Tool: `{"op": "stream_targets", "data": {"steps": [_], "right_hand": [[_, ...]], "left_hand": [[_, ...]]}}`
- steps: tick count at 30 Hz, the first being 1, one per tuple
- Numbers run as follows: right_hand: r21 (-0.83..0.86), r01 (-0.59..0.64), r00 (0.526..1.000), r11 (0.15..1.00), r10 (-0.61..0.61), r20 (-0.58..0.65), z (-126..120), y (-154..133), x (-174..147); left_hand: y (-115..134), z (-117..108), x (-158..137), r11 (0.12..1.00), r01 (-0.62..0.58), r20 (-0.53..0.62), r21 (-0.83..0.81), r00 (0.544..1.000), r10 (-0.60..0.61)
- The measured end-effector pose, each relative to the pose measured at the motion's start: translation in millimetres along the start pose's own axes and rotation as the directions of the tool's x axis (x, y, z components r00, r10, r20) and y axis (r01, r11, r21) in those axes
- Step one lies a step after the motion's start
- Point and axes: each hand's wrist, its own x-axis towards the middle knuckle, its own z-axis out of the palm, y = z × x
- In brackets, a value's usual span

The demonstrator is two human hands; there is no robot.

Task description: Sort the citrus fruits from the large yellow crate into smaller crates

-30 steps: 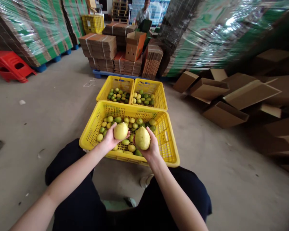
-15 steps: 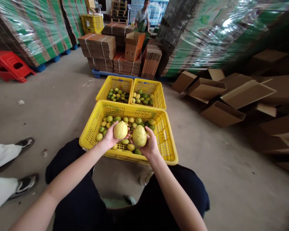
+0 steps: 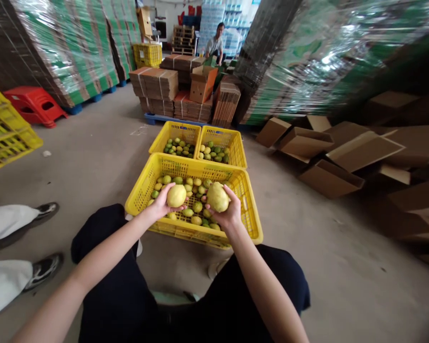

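A smooth yellow fruit [image 3: 176,196] sits in the left hand [image 3: 160,205], and a bumpy yellow-green fruit [image 3: 218,197] sits in the right hand [image 3: 231,212]. The fingers of both hands curl around their fruit from the side and below, with the thumbs near the top, so each one is held and the two are apart. Both are up above a big yellow basket [image 3: 196,234], and more green and yellow fruit [image 3: 188,212] lies loose on the basket's floor. To hold them well, I think a soft but snug grip is best, because squeezing could bruise the skin. Side by side like this, the two are easy to look at together, and a small turn of each wrist would show the hidden sides. Being over the basket helps too, since a slip would likely land inside. Just past it stand a left small basket [image 3: 156,145] and a right small basket [image 3: 240,147], with fruit in each. Farther back, flat boxes [image 3: 153,83] are piled on a blue pallet [image 3: 157,119]. Open boxes [image 3: 343,178] lie in a heap to the right, and a red stool [image 3: 35,102] stands to the left.
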Motion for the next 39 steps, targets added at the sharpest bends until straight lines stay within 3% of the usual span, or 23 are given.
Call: {"op": "stream_targets", "data": {"steps": [4, 9, 16, 18, 21, 26, 29, 31, 35, 39], "right_hand": [[-0.048, 0.014, 1.000, 0.999, -0.012, 0.027, -5, -3, -9], [-0.076, 0.019, 1.000, 0.997, -0.017, 0.020, -7, 4, -26], [-0.023, 0.043, 0.997, 0.999, -0.042, 0.062, -22, 29, -71], [0.022, 0.063, 0.997, 0.998, -0.064, 0.042, -31, 35, -80], [0.130, 0.086, 0.996, 0.988, -0.080, -0.049, -42, 42, -85], [0.224, 0.111, 0.965, 0.968, -0.051, -0.258, -57, 50, -86], [0.225, 0.084, 0.971, 0.971, -0.030, -0.237, -71, 53, -87], [0.217, 0.080, 0.977, 0.973, -0.033, -0.211, -81, 56, -88], [0.211, 0.104, 0.973, 0.972, -0.055, -0.224, -102, 59, -88], [0.208, 0.135, 0.971, 0.969, -0.087, -0.223, -113, 60, -84]], "left_hand": [[-33, -24, -24, 0.995, 0.096, -0.112, 0.002, 0.989, -0.095], [-73, -45, -52, 0.980, 0.174, -0.085, -0.097, 0.980, -0.182], [-62, -35, -65, 0.985, 0.107, 0.017, -0.137, 0.994, -0.106], [-57, -33, -60, 0.981, 0.066, 0.036, -0.182, 0.998, -0.060], [-55, -33, -44, 0.952, 0.017, -0.026, -0.307, 0.999, -0.026], [-70, -43, -10, 0.829, -0.008, -0.130, -0.559, 0.989, -0.078], [-76, -46, 4, 0.783, -0.020, -0.153, -0.622, 0.984, -0.096], [-74, -44, 11, 0.799, -0.057, -0.208, -0.598, 0.974, -0.086], [-52, -33, 33, 0.876, -0.078, -0.303, -0.476, 0.950, -0.080], [-2, -10, 70, 0.906, -0.085, -0.331, -0.415, 0.942, -0.063]]}}
